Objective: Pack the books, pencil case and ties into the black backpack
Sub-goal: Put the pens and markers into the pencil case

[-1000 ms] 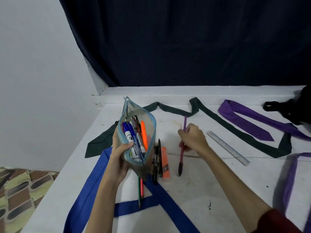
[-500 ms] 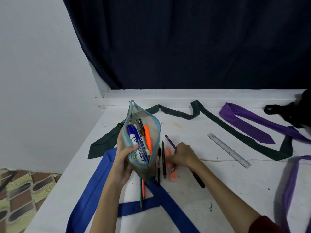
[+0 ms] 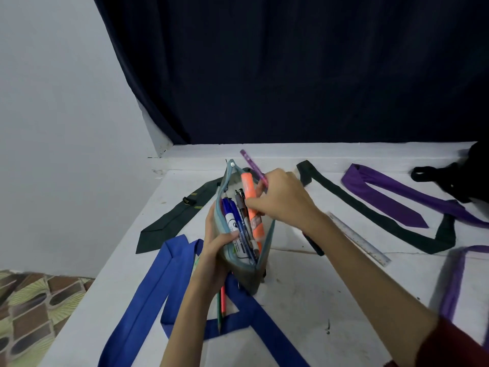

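My left hand [image 3: 215,256] holds the grey-blue pencil case [image 3: 244,271] upright with its zip open above the white table [image 3: 304,300]. Markers and pens stand inside it. My right hand [image 3: 284,197] is over the case mouth, gripping an orange highlighter [image 3: 250,192] together with a purple pen [image 3: 252,164] and dark pens, their lower ends inside the case. A blue tie [image 3: 158,282] lies under the case, a dark green tie [image 3: 370,215] runs across the table behind, and purple ties [image 3: 391,197] lie at the right. The black backpack [image 3: 471,178] shows at the right edge.
A clear ruler [image 3: 360,239] lies right of my right forearm. Two pencils [image 3: 221,303] rest on the blue tie below the case. A dark curtain [image 3: 291,70] hangs behind the table, a white wall [image 3: 66,128] stands at the left, and a patterned floor [image 3: 31,308] lies below.
My right hand gathered the highlighter and pens off the table and lifted them into the mouth of the pencil case. The left hand keeps holding the case.
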